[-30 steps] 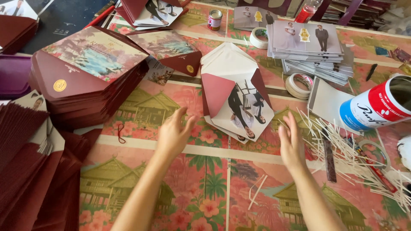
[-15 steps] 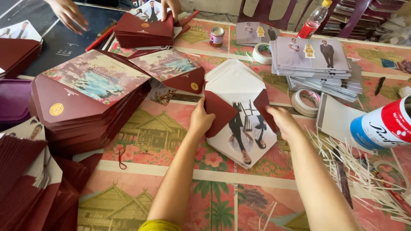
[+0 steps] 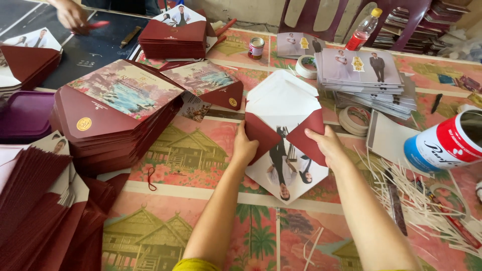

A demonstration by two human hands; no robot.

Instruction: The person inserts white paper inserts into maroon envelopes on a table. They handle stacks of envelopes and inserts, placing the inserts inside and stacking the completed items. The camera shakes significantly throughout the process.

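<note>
Left hand point(image 3: 244, 148), right hand point(image 3: 327, 145) — each gripping a maroon envelope point(image 3: 283, 138) side flap.

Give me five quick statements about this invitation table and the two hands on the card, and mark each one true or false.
1. Both hands, the left hand and the right hand, touch the folded card. True.
2. The card's two maroon side flaps are folded inward over a printed picture. True.
3. The tall stack of maroon envelopes lies to the right of the card. False: it lies to the left.
4. The red, white and blue can stands upright. False: it lies on its side, with its opening facing up and to the right.
5. Another person's hand shows at the top left corner. True.
</note>
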